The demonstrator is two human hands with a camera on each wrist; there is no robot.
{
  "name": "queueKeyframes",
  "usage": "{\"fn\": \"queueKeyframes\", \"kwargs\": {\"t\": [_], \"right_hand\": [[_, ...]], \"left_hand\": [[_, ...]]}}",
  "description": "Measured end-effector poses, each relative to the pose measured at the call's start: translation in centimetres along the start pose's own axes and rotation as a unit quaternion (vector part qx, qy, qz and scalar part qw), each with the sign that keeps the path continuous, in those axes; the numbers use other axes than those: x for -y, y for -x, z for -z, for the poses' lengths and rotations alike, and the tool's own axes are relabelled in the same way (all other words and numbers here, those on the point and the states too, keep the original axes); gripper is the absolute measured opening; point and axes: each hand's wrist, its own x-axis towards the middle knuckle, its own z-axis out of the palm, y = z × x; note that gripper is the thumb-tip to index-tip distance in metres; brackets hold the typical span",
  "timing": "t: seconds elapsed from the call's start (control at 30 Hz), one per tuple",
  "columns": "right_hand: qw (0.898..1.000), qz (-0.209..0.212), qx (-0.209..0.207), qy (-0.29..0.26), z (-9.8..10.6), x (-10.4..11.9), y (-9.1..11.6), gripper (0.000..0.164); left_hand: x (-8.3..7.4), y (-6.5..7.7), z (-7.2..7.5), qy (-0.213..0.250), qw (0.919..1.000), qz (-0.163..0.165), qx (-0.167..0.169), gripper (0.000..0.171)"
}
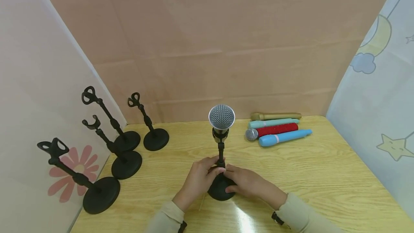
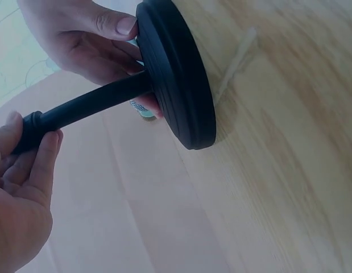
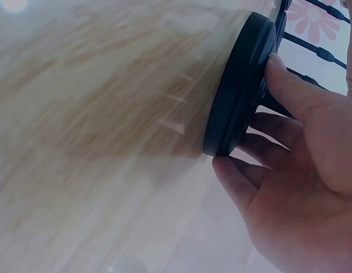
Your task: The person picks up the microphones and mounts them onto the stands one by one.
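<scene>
A black microphone stand (image 1: pixel 221 150) stands upright on the table in front of me. In its clip sits a microphone (image 1: pixel 221 117), its silver mesh head turned up toward the head camera and its handle mostly hidden behind. My left hand (image 1: pixel 199 176) pinches the collar partway up the pole, thumb on one side and fingers on the other, as the left wrist view shows. Lower down, my right hand (image 1: pixel 247 182) holds the round base (image 3: pixel 239 85) by its edge, with the thumb on top and fingertips at the rim.
Several black stands with bare clips, one of them the front stand (image 1: pixel 101 195), are grouped at the left. To the right of the microphone, a gold microphone (image 1: pixel 276 116), a mint one (image 1: pixel 275 123), a red one (image 1: pixel 278 129) and a blue one (image 1: pixel 286 137) lie side by side.
</scene>
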Motion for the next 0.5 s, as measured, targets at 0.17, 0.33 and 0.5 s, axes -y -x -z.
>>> {"fn": "queueKeyframes", "kwargs": {"t": [0.17, 0.33, 0.5], "right_hand": [[1.0, -0.003, 0.0, -0.003, 0.03, 0.07, 0.09, 0.047], [1.0, -0.005, -0.003, -0.001, 0.08, 0.12, 0.23, 0.052], [1.0, -0.016, 0.002, -0.004, 0.06, 0.18, 0.32, 0.057]], "left_hand": [[-0.35, 0.28, -0.34, -0.009, 0.9996, 0.012, -0.025, 0.035], [-0.61, 0.34, -0.5, -0.012, 0.9987, 0.019, -0.046, 0.034], [-0.8, 0.27, -0.53, 0.005, 0.9977, 0.031, -0.06, 0.032]]}}
